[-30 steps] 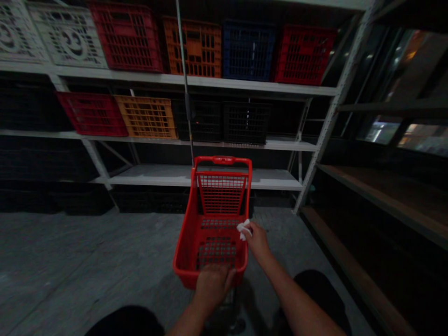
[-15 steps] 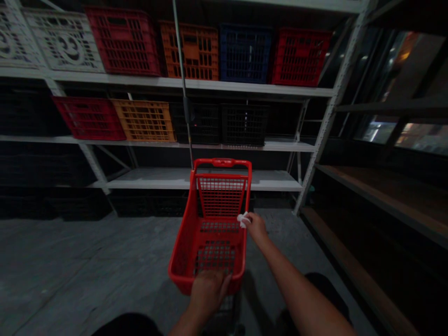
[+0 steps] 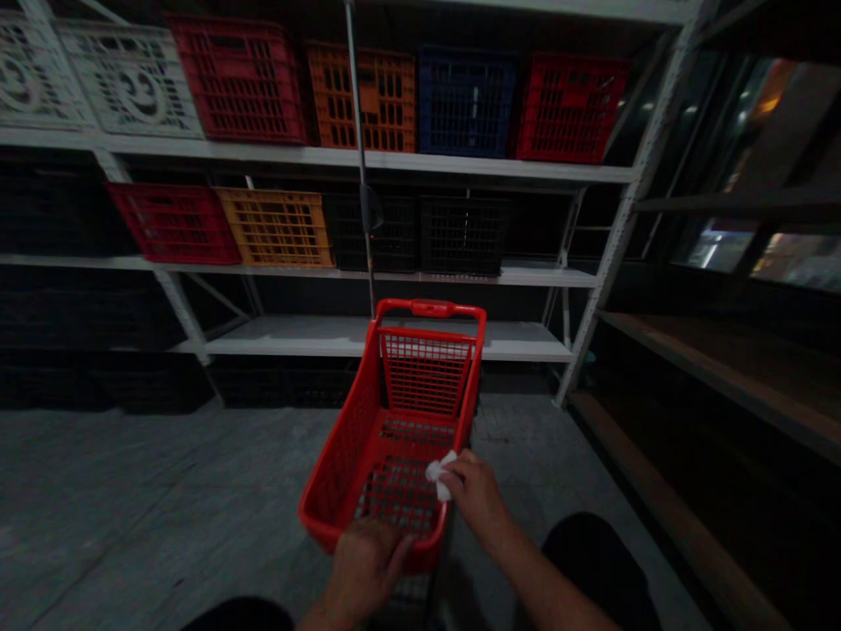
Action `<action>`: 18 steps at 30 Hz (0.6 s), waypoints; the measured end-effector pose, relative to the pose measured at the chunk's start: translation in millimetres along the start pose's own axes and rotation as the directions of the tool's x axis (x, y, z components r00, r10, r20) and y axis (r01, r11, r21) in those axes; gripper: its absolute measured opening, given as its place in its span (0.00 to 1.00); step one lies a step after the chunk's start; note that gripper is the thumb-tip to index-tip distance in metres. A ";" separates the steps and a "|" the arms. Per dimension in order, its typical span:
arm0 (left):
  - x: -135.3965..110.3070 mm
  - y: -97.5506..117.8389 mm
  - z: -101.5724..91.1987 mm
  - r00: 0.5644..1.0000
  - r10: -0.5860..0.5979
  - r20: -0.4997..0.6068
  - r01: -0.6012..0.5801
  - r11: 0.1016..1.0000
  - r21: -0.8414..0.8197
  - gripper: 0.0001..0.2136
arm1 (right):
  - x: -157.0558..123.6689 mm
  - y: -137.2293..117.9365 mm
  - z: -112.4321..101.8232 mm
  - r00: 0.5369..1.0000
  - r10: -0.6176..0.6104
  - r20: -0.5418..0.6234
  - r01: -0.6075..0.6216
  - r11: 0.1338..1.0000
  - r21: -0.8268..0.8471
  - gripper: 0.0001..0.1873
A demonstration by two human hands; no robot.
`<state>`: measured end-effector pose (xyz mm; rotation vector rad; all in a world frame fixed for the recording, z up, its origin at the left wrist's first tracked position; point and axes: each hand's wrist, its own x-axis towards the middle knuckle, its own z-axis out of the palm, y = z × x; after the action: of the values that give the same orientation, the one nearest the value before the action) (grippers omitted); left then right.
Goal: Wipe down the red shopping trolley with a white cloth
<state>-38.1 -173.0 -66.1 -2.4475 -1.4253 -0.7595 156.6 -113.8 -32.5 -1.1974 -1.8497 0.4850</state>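
A red plastic shopping cart (image 3: 355, 438) stands on the grey floor right before me, its handle on the far side. My left hand (image 3: 364, 565) is closed over the cart's near rim. A small white cloth (image 3: 439, 471) is pinched in my right hand (image 3: 474, 491), which presses it against the cart's right rim near the front corner. The cart's basket holds nothing I can see.
White metal shelving (image 3: 394, 159) runs across the back with red (image 3: 568, 105), orange (image 3: 276, 226), blue (image 3: 465, 98), white (image 3: 131, 79) and black crates. A thin pole (image 3: 361, 166) rises behind the cart. Wooden shelves (image 3: 723, 368) line the right side.
My right hand slid the white cloth back along the cart's right rim toward me. The cart has swung slightly, its near end now further left.
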 end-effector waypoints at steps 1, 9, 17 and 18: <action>-0.9 -0.1 -0.9 1.000 0.007 -0.002 -0.007 1.000 -0.007 0.15 | 12.9 6.4 -3.9 1.000 -0.004 -0.022 0.003 1.000 -0.029 0.07; -8.9 -10.9 -14.0 0.997 0.077 -0.006 -0.077 0.996 -0.053 0.15 | 51.1 18.1 -9.1 0.991 -0.040 -0.129 0.015 0.982 -0.190 0.09; -22.1 -36.6 -20.2 0.998 0.063 -0.006 -0.063 0.996 -0.068 0.14 | -9.6 -19.1 14.2 0.996 -0.088 0.005 0.088 0.996 0.009 0.10; -23.2 -38.6 -20.5 0.998 0.067 0.003 -0.066 0.995 -0.074 0.14 | -5.8 -16.8 11.1 0.997 -0.072 -0.014 0.072 0.997 0.007 0.10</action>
<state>-87.1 -179.4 -64.0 -2.5403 -1.3328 -0.8056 139.3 -125.3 -29.6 -1.1223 -1.8704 0.4420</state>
